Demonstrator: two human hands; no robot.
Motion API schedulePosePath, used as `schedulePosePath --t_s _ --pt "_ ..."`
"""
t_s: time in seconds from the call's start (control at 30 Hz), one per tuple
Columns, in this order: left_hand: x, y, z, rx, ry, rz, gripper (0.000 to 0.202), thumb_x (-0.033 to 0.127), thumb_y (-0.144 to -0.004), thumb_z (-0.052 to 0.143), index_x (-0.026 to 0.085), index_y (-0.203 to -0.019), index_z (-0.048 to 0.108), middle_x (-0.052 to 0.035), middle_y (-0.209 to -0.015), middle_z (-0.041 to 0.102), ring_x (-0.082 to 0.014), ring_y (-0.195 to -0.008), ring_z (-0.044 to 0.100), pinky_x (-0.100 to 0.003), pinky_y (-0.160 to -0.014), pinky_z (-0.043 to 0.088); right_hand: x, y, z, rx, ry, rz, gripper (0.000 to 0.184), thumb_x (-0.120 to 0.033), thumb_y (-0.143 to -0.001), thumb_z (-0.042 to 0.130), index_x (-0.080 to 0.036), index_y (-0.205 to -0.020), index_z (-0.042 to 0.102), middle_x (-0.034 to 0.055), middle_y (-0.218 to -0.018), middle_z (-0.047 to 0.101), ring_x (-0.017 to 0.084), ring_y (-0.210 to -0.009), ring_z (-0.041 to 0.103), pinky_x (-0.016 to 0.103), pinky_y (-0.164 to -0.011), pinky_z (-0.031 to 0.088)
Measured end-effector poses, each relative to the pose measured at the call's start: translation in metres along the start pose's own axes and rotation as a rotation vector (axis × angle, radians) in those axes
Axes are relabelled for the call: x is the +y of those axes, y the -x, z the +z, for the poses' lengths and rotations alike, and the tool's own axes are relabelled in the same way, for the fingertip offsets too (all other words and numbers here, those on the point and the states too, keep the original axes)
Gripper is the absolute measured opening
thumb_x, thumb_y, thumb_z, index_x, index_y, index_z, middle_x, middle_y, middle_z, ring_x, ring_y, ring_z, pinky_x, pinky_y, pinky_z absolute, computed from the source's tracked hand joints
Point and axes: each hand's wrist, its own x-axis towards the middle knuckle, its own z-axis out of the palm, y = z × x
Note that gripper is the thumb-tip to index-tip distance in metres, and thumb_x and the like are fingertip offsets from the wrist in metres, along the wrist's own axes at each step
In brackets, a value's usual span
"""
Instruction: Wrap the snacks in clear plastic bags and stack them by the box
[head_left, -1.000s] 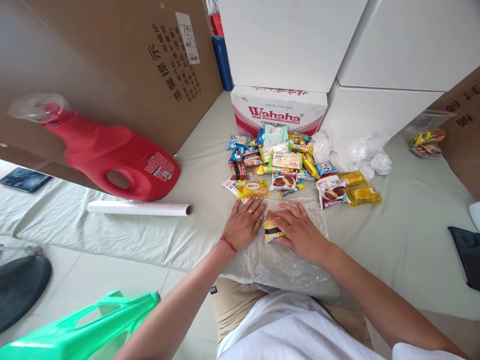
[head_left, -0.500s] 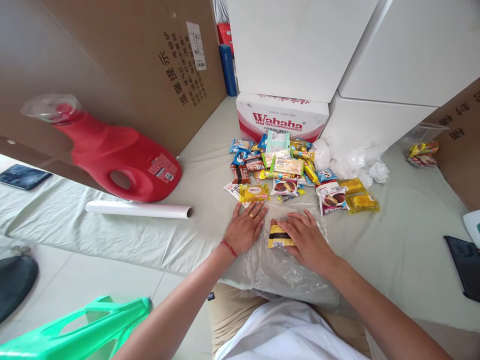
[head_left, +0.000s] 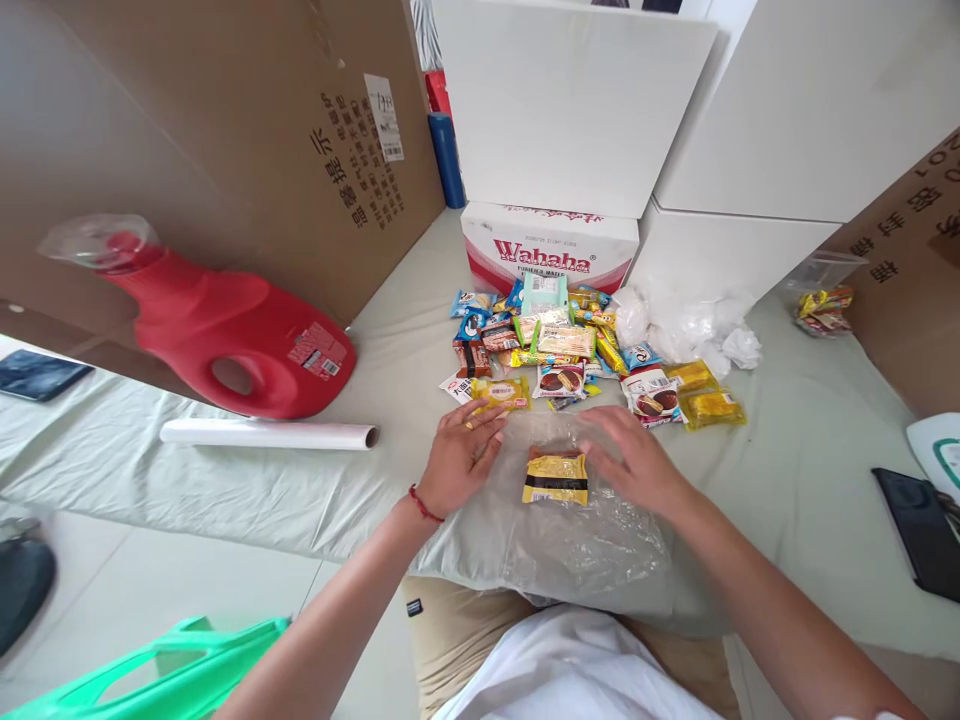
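A clear plastic bag lies spread flat in front of me. On it rests a yellow snack packet with a black band and a brown top edge, apart from both hands. My left hand, with a ring and a red bracelet, lies palm down at the bag's upper left edge. Its fingers are stretched out, close below a yellow wrapped snack. My right hand is slightly blurred over the bag's right side, fingers apart and holding nothing; the thumb side is nearest the banded packet.
Beyond my hands is a pile of wrapped snacks before a Wahaba-style "Wahaha" carton. Crumpled clear plastic lies to its right. On the left are a red jug and a white roll; a dark phone lies at far right.
My right hand has let go of the banded packet and moved off to its right. My left hand has shifted slightly left, and more of the bag shows. The whole view has shifted a little.
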Motion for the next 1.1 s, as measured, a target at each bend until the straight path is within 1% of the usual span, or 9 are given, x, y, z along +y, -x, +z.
schedulePosePath --t_s 0.13,0.27,0.4,0.53,0.7,0.8,0.9,0.97,1.1 --pt "0.033 0.002 -0.028 0.225 -0.207 0.024 0.024 0.025 -0.097 0.056 0.022 -0.111 0.075 -0.0065 -0.119 0.077 -0.0288 -0.102 0.061 -0.045 -0.085 0.043 0.018 -0.043 -0.005 -0.208 0.103 0.041 0.029 -0.019 -0.1 0.051 -0.018 -0.121 0.069 0.0107 -0.114 0.073 0.026 -0.11 0.066 0.039 -0.095 0.052" --pt "0.077 0.017 -0.038 0.272 -0.146 0.202 0.031 0.015 -0.093 0.059 0.02 -0.122 0.068 -0.0078 -0.124 0.075 -0.0267 -0.107 0.06 -0.043 -0.09 0.042 0.019 -0.072 0.008 -0.365 0.264 0.021 0.041 -0.016 -0.093 0.061 -0.019 -0.134 0.065 0.0131 -0.13 0.067 0.031 -0.124 0.059 0.039 -0.096 0.05" --pt "0.119 0.04 -0.026 0.321 0.09 0.247 0.03 0.009 -0.091 0.053 0.015 -0.117 0.065 -0.0114 -0.114 0.075 -0.0242 -0.108 0.061 -0.041 -0.091 0.045 0.016 -0.078 0.018 -0.382 0.279 0.06 0.058 -0.02 -0.091 0.066 -0.02 -0.147 0.053 0.014 -0.139 0.061 0.031 -0.124 0.061 0.037 -0.095 0.051" --pt "0.146 0.054 -0.006 0.179 0.153 0.448 0.024 0.009 -0.092 0.051 0.016 -0.109 0.067 -0.0071 -0.105 0.077 -0.0192 -0.112 0.064 -0.036 -0.094 0.044 0.015 -0.079 0.022 -0.386 0.265 0.098 0.063 -0.021 -0.09 0.066 -0.021 -0.15 0.049 0.0145 -0.144 0.057 0.03 -0.118 0.064 0.034 -0.089 0.051" --pt "0.134 0.047 0.014 0.265 -0.018 -0.003 0.033 0.019 -0.093 0.059 0.021 -0.126 0.062 -0.0129 -0.123 0.07 -0.0275 -0.114 0.062 -0.043 -0.093 0.046 0.011 -0.067 0.011 -0.215 0.15 0.09 0.027 -0.021 -0.097 0.056 -0.019 -0.121 0.069 0.0107 -0.118 0.069 0.024 -0.102 0.067 0.032 -0.085 0.048" --pt "0.115 0.046 0.027 0.313 -0.009 -0.222 0.052 0.028 -0.091 0.064 0.02 -0.14 0.051 -0.0175 -0.134 0.06 -0.0323 -0.123 0.057 -0.049 -0.098 0.048 0.005 -0.041 -0.003 -0.099 0.025 0.031 0.023 -0.023 -0.101 0.049 -0.018 -0.104 0.071 0.0081 -0.098 0.071 0.022 -0.093 0.063 0.032 -0.082 0.047" --pt "0.1 0.05 0.037 0.281 0.174 -0.374 0.044 0.027 -0.09 0.059 0.019 -0.133 0.054 -0.0146 -0.124 0.063 -0.0276 -0.112 0.063 -0.044 -0.093 0.053 -0.006 -0.01 -0.008 -0.164 -0.041 -0.107 0.025 -0.036 -0.1 0.058 -0.02 -0.114 0.07 0.0096 -0.106 0.07 0.025 -0.101 0.058 0.038 -0.09 0.047" --pt "0.09 0.052 0.041 0.237 0.305 -0.514 0.027 0.03 -0.091 0.054 0.021 -0.115 0.063 -0.0093 -0.106 0.069 -0.0233 -0.093 0.066 -0.038 -0.083 0.054 -0.013 0.005 -0.003 -0.232 -0.011 -0.148 0.045 -0.045 -0.093 0.07 -0.021 -0.13 0.065 0.0119 -0.123 0.067 0.029 -0.115 0.053 0.044 -0.1 0.045" --pt "0.066 0.054 0.039 0.205 0.505 -0.82 0.021 0.039 -0.089 0.051 0.023 -0.09 0.064 -0.0033 -0.08 0.07 -0.0202 -0.072 0.066 -0.032 -0.068 0.051 -0.023 0.014 0.017 -0.282 0.105 -0.114 0.067 -0.042 -0.088 0.076 -0.021 -0.147 0.052 0.0129 -0.142 0.058 0.034 -0.133 0.043 0.051 -0.112 0.037"
